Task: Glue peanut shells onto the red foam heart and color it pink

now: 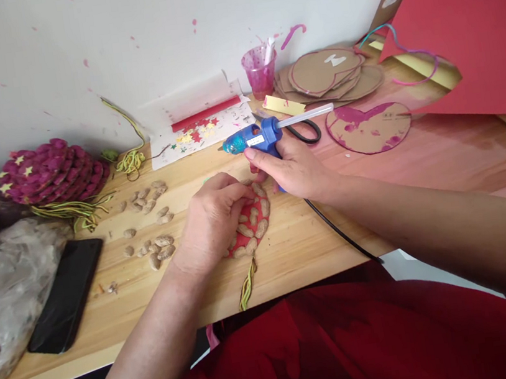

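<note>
My right hand (pixel 299 167) is wrapped round a blue hot glue gun (pixel 265 139). Its nozzle points left and a clear glue stick (pixel 306 115) sticks out at the back. Below the gun lies a red disc (pixel 245 236) with peanuts (pixel 262 228) set on its face and round its rim. A yellow-green tassel (pixel 246 286) hangs from the disc's near edge. Over the disc's left side is my left hand (pixel 212 214), fingers closed in a pinch against it. What the fingertips hold is hidden. Loose peanuts (pixel 164 241) lie to the left.
At left are a black phone (pixel 65 297), a plastic bag (pixel 9 299) and stacked purple pieces (pixel 52 170). Paper with stars (pixel 196 136), a pink-stained cup (pixel 260 74) and cardboard cutouts (pixel 316 74) stand along the wall. Red sheet (pixel 482 44) is at right. The black cord (pixel 341 233) crosses the table edge.
</note>
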The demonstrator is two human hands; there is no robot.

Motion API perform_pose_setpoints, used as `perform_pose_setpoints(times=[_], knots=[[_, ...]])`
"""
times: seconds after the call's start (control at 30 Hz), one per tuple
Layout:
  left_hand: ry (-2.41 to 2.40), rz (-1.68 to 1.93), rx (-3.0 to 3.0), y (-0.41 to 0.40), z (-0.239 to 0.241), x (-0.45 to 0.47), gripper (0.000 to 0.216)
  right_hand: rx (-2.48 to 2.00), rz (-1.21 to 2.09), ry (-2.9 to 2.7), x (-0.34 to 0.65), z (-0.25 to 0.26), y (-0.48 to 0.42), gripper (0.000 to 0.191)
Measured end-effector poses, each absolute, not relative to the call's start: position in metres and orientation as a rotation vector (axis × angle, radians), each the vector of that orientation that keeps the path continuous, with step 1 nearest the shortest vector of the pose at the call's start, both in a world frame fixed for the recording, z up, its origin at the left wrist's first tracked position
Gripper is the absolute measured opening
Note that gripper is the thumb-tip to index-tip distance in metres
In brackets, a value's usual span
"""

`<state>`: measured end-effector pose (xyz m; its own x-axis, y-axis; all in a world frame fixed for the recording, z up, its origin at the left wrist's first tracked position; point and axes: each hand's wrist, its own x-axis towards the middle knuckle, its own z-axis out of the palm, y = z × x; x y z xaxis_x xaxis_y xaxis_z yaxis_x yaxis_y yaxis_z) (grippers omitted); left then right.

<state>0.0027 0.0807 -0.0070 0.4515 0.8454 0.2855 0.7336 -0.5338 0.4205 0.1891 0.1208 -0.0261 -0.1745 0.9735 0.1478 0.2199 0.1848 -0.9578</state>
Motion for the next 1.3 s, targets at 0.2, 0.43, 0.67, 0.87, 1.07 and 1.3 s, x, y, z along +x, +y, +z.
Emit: perform_pose_setpoints(times=[0.2,0.43,0.67,0.87,1.07,1.3], knots=[[1.369,0.681,2.429,0.082,-0.006,0.003,0.023,-1.174,1.094,-1.578,0.190,-0.028,0.121,0.034],[1.382,0.650,2.404,0.086,-0.005,0.005,0.025,-1.174,1.057,-1.586,0.189,-0.029,0.122,0.037],[1.414,0.626,2.385,0.088,-0.007,0.006,0.024,-1.156,1.067,-1.558,0.187,-0.032,0.124,0.036],[1.443,0.707,2.361,0.076,0.004,0.003,0.030,-1.156,1.226,-1.456,0.187,-0.025,0.123,0.037],[1.601,0.779,2.368,0.027,0.003,0.002,0.014,-1.133,1.242,-1.424,0.188,-0.022,0.121,0.039],[1.686,0.675,2.525,0.009,-0.011,-0.005,0.018,-1.083,1.246,-1.449,0.189,-0.029,0.123,0.044]])
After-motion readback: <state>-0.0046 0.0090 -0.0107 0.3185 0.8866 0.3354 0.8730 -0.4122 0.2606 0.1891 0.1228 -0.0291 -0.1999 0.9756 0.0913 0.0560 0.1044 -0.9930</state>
